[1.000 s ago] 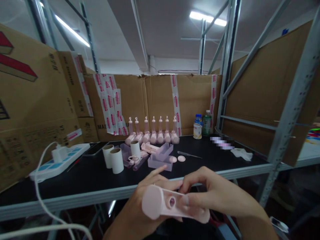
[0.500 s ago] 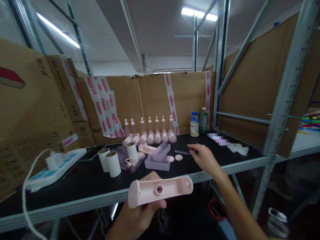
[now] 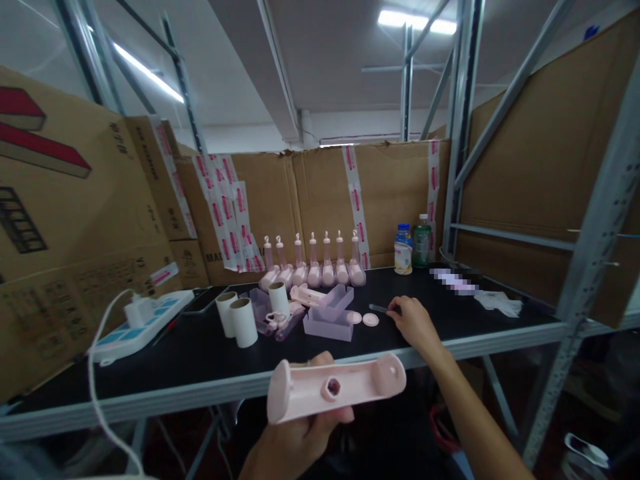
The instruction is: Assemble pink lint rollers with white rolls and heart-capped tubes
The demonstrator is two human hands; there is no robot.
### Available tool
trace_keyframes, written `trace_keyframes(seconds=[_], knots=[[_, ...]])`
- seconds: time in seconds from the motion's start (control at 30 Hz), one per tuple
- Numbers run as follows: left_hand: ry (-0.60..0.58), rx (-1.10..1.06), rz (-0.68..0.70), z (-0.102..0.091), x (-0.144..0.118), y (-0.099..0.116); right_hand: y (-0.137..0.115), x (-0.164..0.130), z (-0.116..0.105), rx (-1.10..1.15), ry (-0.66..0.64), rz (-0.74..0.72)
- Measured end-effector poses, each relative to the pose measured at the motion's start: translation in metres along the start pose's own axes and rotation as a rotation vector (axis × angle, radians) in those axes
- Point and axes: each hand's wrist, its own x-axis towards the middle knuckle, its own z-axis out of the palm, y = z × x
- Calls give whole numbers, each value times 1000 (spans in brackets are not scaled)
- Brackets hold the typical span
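Observation:
My left hand (image 3: 300, 433) is closed round a pale pink plastic shell (image 3: 360, 385), a trough-like half cylinder held in front of the table edge. Its hollow side faces me, and a raised ring inside holds something dark. On the black tabletop, my right hand (image 3: 413, 323) pinches the right end of a thin clear stick (image 3: 378, 308). Two pink discs (image 3: 371, 320) lie left of that hand. Beside them are translucent purple boxes (image 3: 327, 327), one tilted on another, and several loose pink parts (image 3: 307, 295).
Several pink assemblies with upright stems (image 3: 327, 270) line the cardboard back wall (image 3: 320, 193). White tubes (image 3: 243, 323) stand at left, near a power strip (image 3: 150, 323). A blue-capped bottle (image 3: 403, 250), a green bottle (image 3: 423, 241) and crumpled tissue (image 3: 497, 303) are at right. Metal posts frame the shelf.
My right hand's fingers have come down and closed at the clear stick's right end. The whole view has shifted, with the scene sliding right. My left hand still holds the pink shell.

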Motion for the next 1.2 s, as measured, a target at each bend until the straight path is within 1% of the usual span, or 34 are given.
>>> trace_keyframes(seconds=[0.13,0.23,0.33,0.4,0.5,0.57,0.63,0.67,0.73,0.8,0.87,0.9,0.93,0.97,1.0,1.03,1.07,1.1,1.13,1.2], knots=[[0,-41,-27,-1,0,4,-9,-1,-9,43,85,-6],[-21,-41,-31,-2,1,5,-21,0,-26,105,185,-39],[-3,-52,-38,-3,-1,1,-32,0,-42,186,275,-66],[20,-50,-40,-2,-2,-4,-40,-1,-49,253,292,-65],[29,-53,-5,0,-1,-8,-55,-9,-59,357,264,-65],[16,-47,10,1,1,-8,-69,-17,-71,475,178,-110],[17,-24,4,0,2,-7,-85,-29,-87,614,-9,-201],[43,-10,-7,-2,2,-7,-92,-35,-96,663,-130,-262],[107,19,-50,-6,4,-5,-104,-47,-114,750,-306,-396],[136,17,-104,-7,6,0,-113,-56,-125,822,-397,-479],[110,-43,-164,0,8,7,-123,-64,-126,816,-446,-460],[132,-98,-210,8,9,10,-129,-67,-123,787,-460,-418],[164,-158,-263,18,9,13,-136,-70,-117,762,-463,-362],[278,-228,-356,30,8,16,-143,-73,-110,743,-451,-306],[518,-286,-486,42,7,17,-150,-76,-102,741,-428,-257],[693,-349,-591,54,6,17,-157,-79,-94,747,-393,-219],[763,-433,-652,63,5,17,-163,-81,-86,759,-361,-193],[804,-519,-681,69,4,15,-168,-83,-81,771,-340,-179],[817,-597,-697,73,2,12,-171,-84,-76,783,-331,-174],[805,-708,-703,73,1,7,-177,-85,-72,810,-343,-182]])
